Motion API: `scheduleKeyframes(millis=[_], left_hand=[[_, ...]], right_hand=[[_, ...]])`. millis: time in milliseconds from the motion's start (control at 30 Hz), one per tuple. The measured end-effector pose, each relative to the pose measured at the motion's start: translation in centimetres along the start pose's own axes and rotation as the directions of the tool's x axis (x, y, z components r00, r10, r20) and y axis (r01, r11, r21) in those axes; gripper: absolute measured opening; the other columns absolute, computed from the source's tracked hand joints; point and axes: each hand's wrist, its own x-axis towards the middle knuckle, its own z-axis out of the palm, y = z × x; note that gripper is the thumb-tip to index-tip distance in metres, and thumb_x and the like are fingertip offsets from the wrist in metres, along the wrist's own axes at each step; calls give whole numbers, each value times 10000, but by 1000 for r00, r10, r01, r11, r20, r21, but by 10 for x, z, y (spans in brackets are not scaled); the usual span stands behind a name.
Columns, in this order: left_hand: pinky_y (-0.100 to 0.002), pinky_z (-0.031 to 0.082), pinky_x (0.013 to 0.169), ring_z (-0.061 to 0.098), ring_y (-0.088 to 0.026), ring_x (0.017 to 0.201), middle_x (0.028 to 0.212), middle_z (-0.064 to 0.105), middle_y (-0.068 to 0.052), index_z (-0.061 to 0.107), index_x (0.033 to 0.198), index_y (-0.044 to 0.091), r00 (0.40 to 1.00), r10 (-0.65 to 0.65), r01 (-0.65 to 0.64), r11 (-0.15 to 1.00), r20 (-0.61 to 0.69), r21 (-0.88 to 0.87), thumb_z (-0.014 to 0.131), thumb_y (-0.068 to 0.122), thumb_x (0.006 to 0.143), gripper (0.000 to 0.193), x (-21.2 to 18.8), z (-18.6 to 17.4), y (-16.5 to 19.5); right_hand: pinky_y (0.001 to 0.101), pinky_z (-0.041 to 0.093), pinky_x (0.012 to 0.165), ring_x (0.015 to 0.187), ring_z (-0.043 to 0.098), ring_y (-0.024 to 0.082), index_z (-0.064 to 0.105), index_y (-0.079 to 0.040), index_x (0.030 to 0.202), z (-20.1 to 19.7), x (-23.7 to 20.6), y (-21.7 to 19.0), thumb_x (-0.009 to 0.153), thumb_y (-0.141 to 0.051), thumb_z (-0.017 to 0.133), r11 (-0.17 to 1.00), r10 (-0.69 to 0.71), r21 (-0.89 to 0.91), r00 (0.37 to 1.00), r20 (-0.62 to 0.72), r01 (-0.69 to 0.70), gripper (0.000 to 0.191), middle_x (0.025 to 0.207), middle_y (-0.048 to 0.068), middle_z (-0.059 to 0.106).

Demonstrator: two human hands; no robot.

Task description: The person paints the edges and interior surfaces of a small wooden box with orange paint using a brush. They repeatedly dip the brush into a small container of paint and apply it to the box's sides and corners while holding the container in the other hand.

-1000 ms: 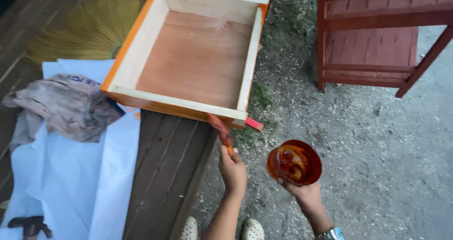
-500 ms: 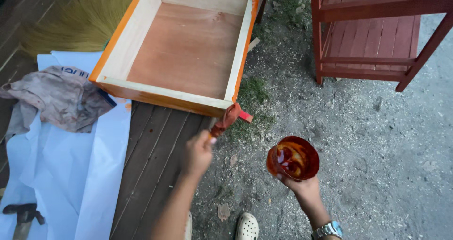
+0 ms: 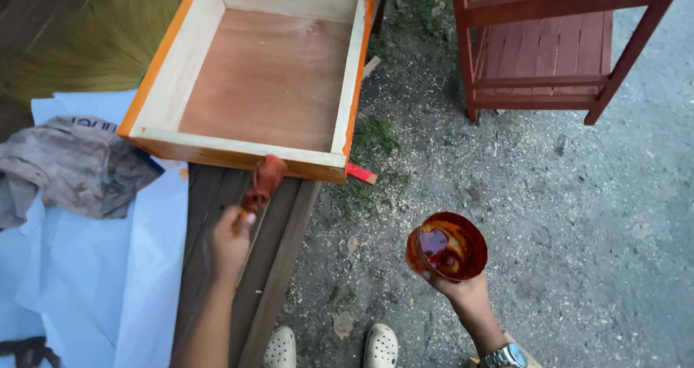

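A shallow wooden drawer (image 3: 347, 86) with pale inner walls and orange-stained outer sides rests on a dark plank bench (image 3: 267, 230). My left hand (image 3: 230, 246) grips a paintbrush (image 3: 262, 184) whose stain-soaked bristles press against the drawer's near outer face. My right hand (image 3: 463, 292) holds a round cup of reddish-brown stain (image 3: 447, 246) out over the gravel, to the right of the bench.
A stained rag (image 3: 69, 167) lies on a white sheet (image 3: 94, 281) at the left. A straw broom head (image 3: 94, 46) is behind it. A red wooden shelf unit (image 3: 557, 43) stands on the gravel at the upper right. My pale shoes (image 3: 329, 348) show at the bottom.
My left hand has swept the brush leftward along the drawer's near face, from its right corner toward the middle. The cup in my right hand has stayed about where it was.
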Motion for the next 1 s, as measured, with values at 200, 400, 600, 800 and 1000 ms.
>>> scheduleKeyframes(millis=[200,400,600,800,1000], left_hand=[[-475,508,578,689,-361,723,807,691,-134,657,952,104,908,319,-366,920,273,143,702,161,898,91,-25,42,54],[-551,527,599,687,-404,717,837,700,-111,608,950,157,865,293,-452,807,407,380,628,211,923,64,21,41,69],[-537,533,642,691,-407,801,906,709,-132,624,996,138,893,352,-435,836,281,334,640,150,896,102,72,-37,4],[-561,484,638,656,-447,803,860,700,-164,636,1007,121,990,137,-140,831,46,539,677,216,930,129,93,-122,-42],[-552,479,655,640,-474,783,823,687,-212,645,1002,103,970,-88,180,884,-225,432,691,267,970,173,87,-138,-66]], right_hand=[[370,519,1014,1174,648,202,578,-28,1352,28,-12,4,617,-50,885,997,-55,59,998,-26,57,797,1298,93,683],[379,513,1030,1200,645,205,547,-33,1378,68,-20,-3,615,-41,867,997,-43,62,998,-46,45,827,1318,92,669],[387,504,1027,1192,641,214,549,-34,1372,105,-24,-13,634,-77,870,999,-38,-4,999,-21,38,806,1312,94,670],[391,541,993,1149,673,226,582,-27,1345,153,-18,-21,628,-84,861,996,9,86,1000,6,-10,771,1277,105,696],[380,527,996,1147,673,220,587,-9,1335,174,-14,-24,629,-82,872,1000,18,-10,1000,22,-18,765,1274,106,705]])
